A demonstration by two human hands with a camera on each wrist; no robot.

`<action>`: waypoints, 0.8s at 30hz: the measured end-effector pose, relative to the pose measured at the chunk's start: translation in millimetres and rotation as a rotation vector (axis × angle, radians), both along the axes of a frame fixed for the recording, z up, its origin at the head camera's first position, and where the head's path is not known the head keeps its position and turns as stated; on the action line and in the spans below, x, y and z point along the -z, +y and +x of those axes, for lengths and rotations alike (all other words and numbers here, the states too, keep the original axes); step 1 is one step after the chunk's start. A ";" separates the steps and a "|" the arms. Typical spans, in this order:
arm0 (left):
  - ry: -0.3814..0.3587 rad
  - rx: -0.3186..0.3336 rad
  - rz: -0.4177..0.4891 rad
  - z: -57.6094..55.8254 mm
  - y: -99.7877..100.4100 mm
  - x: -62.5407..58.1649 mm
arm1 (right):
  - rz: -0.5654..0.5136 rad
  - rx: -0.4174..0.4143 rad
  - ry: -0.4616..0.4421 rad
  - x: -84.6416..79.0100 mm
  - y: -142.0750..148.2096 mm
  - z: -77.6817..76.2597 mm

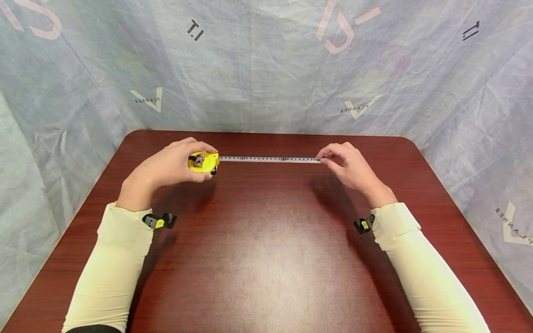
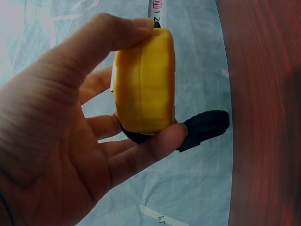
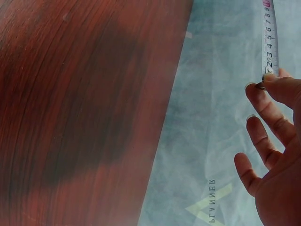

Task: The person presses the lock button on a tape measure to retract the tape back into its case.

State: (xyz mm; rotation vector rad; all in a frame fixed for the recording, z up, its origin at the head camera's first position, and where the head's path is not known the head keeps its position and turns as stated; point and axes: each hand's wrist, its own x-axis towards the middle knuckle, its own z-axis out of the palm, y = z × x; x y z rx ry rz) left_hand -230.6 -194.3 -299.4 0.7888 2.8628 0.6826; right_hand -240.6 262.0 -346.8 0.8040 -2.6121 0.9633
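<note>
A yellow tape measure (image 1: 204, 162) with a black strap is gripped in my left hand (image 1: 170, 163), thumb on one side and fingers on the other. Its white blade (image 1: 266, 159) stretches out straight to the right, showing black and red numbers. At the far end, my right hand (image 1: 350, 166) pinches the blade's tip between thumb and index finger. In the left wrist view the yellow case (image 2: 146, 80) sits between thumb and fingers. The right wrist view has the blade (image 3: 270, 42) running up from the pinched tip, with the other fingers spread loosely.
Both hands are held above a dark red wooden table (image 1: 266, 231), and their shadows fall on it. Grey-white printed sheeting (image 1: 258, 69) hangs behind the table and at both sides. Each sleeve cuff carries a small black camera (image 1: 160, 221).
</note>
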 end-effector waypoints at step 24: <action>0.010 0.024 0.013 -0.2 5.9 -0.6 | -0.007 0.009 -0.017 2.4 -7.2 -4.1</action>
